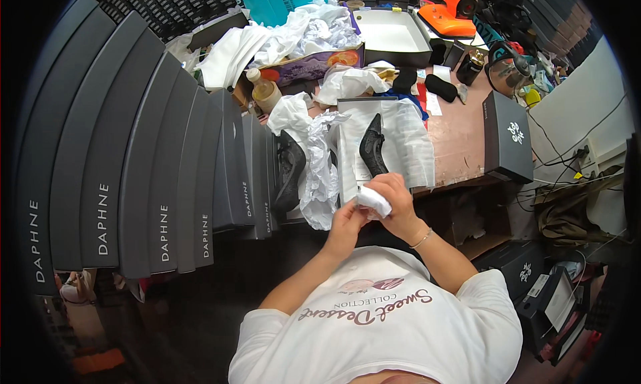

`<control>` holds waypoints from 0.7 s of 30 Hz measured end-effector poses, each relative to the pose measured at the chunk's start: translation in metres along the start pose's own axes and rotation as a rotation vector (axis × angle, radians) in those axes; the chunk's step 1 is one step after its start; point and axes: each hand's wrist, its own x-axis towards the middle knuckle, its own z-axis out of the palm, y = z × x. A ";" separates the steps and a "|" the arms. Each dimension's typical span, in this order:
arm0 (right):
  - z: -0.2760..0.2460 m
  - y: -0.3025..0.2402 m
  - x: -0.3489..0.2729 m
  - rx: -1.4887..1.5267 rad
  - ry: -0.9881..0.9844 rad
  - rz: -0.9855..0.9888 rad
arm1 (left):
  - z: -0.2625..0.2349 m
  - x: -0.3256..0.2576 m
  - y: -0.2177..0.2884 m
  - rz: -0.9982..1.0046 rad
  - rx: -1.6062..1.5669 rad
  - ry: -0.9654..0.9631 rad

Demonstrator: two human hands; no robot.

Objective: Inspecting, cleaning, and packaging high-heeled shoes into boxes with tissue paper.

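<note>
A small wad of white paper is between my two hands, low over the near end of an open shoe box. My right hand is closed round it from the right, and my left hand pinches its left side. Just beyond my right fingers lies a black pointed shoe in the box; its near end is hidden by that hand, and I cannot tell if they touch. Crumpled white tissue separates it from a second black shoe on the left. More tissue lines the right side.
Dark grey shoe boxes stand in a tall row at the left. One more grey box sits at the table's right edge. Behind are a bottle, an open white-lined box, a purple carton and an orange device.
</note>
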 end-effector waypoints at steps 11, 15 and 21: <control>-0.049 0.023 -0.015 -0.265 -0.265 -0.103 | 0.000 0.029 0.012 -0.293 0.088 -0.055; -0.067 0.038 -0.034 -0.009 -0.005 0.312 | 0.000 0.089 -0.016 0.030 0.523 0.222; -0.058 0.026 -0.041 0.181 0.082 0.509 | -0.026 0.155 -0.074 0.114 0.975 0.313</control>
